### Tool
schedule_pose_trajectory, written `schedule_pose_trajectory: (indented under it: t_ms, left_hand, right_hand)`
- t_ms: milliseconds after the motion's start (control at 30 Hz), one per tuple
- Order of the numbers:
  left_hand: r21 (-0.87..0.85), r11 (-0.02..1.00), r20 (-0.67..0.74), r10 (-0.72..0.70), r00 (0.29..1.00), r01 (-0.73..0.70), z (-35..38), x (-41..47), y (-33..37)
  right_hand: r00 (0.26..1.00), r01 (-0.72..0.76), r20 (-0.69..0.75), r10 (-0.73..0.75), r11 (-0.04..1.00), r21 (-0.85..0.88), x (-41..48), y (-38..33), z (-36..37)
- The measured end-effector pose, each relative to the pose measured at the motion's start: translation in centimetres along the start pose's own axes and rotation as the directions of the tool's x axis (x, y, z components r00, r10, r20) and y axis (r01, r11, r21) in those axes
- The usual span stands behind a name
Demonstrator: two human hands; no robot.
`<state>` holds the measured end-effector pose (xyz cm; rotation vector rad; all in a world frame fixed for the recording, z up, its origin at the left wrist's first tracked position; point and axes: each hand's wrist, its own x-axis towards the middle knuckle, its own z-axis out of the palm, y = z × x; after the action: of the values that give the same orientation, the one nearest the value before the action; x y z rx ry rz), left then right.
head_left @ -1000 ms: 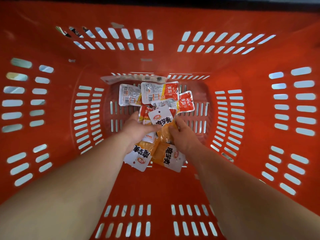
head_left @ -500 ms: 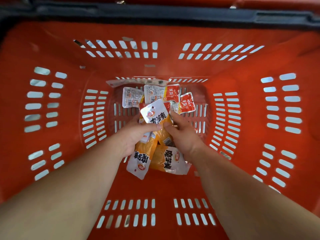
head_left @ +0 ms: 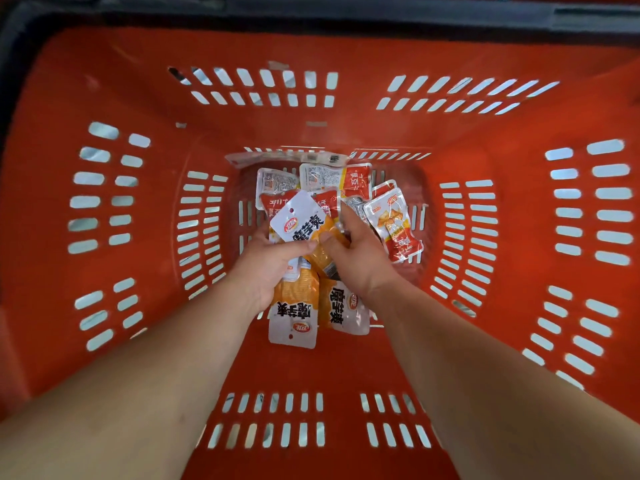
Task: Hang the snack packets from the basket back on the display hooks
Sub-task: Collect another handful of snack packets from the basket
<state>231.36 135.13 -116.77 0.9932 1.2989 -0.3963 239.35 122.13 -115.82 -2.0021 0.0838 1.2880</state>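
Since half a second ago, my right hand (head_left: 362,261) has advanced toward the far wall of the basket (head_left: 311,368). A small red packet (head_left: 394,225) beside it has turned and now lies face-up toward the right edge of the floor.

Position: the raised orange packet (head_left: 300,221) is held above the middle of the basket floor, on top of the pile. Its white header and hang hole point toward the far wall. Two more orange packets (head_left: 294,306) show below my wrists, headers toward the near wall. Whether they hang from my grip or rest on the floor cannot be determined.

Grip: my left hand (head_left: 263,268) has its thumb clamped across the raised orange packet just below the header, with the other fingers hidden beneath. The right hand pinches the packet's orange body between thumb and curled fingers.

Handling, as judged: a light, soft film pouch, glossy and likely to slide against its neighbours. The contents probably yield, so squeezing would deform the pouch rather than secure it. The flat sealed header looks the stiffest part. Take hold at the header's side edges and leave the hole uncovered for the hook. Pulling on the body alone risks a slip.

Surroundings: silver-backed packets (head_left: 277,181) and further red ones crowd the far end of the floor. A pale strip (head_left: 287,157) lies along the far edge. No display hooks are in view.
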Motion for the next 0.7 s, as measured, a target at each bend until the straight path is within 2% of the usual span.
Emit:
schedule_pose_trajectory:
  t_ms: [133, 333, 400, 600, 700]
  left_hand:
    - [0.082, 0.994, 0.016, 0.066, 0.998, -0.067, -0.7, 0.1, 0.7]
    - [0.162, 0.984, 0.114, 0.059, 0.992, -0.077, -0.7, -0.5, 1.7]
    - [0.128, 0.988, 0.092, 0.08, 0.993, -0.091, 0.0, -0.7, 1.9]
    - [0.022, 0.996, 0.02, 0.089, 0.996, -0.089, 1.7, -1.2, 2.1]
    - [-0.022, 0.996, 0.008, 0.091, 0.996, -0.091, 2.1, -1.4, 2.0]
  right_hand:
    - [0.999, -0.029, 0.036, 0.03, 0.999, -0.024, 0.5, -0.5, -0.1]
    - [0.999, 0.009, 0.033, -0.019, 0.959, 0.282, 1.6, -1.7, -2.5]
    - [1.0, -0.002, -0.002, 0.002, 0.962, 0.272, 1.6, -1.9, -2.4]
    - [0.991, 0.107, -0.099, -0.086, 0.966, 0.236, 0.0, -2.0, -1.7]
    - [0.987, 0.099, -0.145, -0.072, 0.978, 0.186, -0.2, -1.5, -1.1]
